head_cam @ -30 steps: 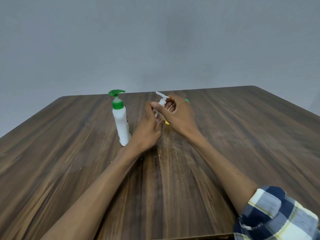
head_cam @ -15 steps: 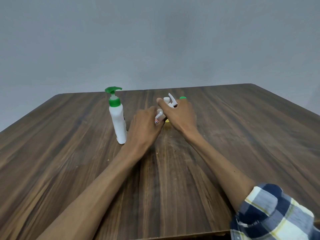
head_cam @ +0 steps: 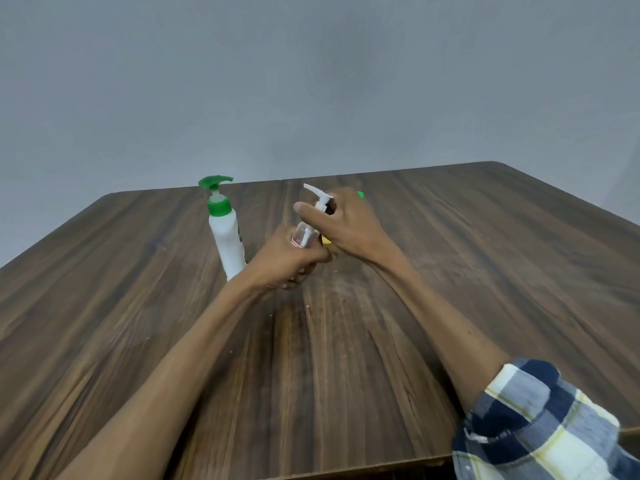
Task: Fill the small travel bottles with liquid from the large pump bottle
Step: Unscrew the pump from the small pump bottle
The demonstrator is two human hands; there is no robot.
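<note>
Three bottles are on record, and you are working the smallest. Findings run from largest item down.

The table (head_cam: 485,271), dark wood grain, carries everything; its near half is bare apart from your forearms and a checked sleeve (head_cam: 540,424) at lower right.

The large pump bottle (head_cam: 227,244), white with a green pump head, stands upright just left of your hands, untouched. It is the liquid source and has not been brought into play.

Your left hand (head_cam: 287,261) is closed around the body of a small clear travel bottle (head_cam: 302,237), holding it tilted above the table. Your right hand (head_cam: 349,226) is clamped on that bottle's white pump top (head_cam: 320,199), fingers wrapped about the collar, thumb extended.

Change noted: half a second ago the white pump sat low and close against the bottle; it now stands higher, with its dip tube (head_cam: 307,237) showing in the clear neck. In my judgement the top is being drawn out (unscrewing looks finished, though the threads cannot be seen). That would open the mouth for filling, so the task is at its opening stage with no liquid transferred.

Behind your right hand, a yellow object (head_cam: 326,240) and a green cap (head_cam: 360,195) are partly hidden, possibly a second travel bottle; I cannot confirm.

Caution: the tube may drip as it clears the neck.
</note>
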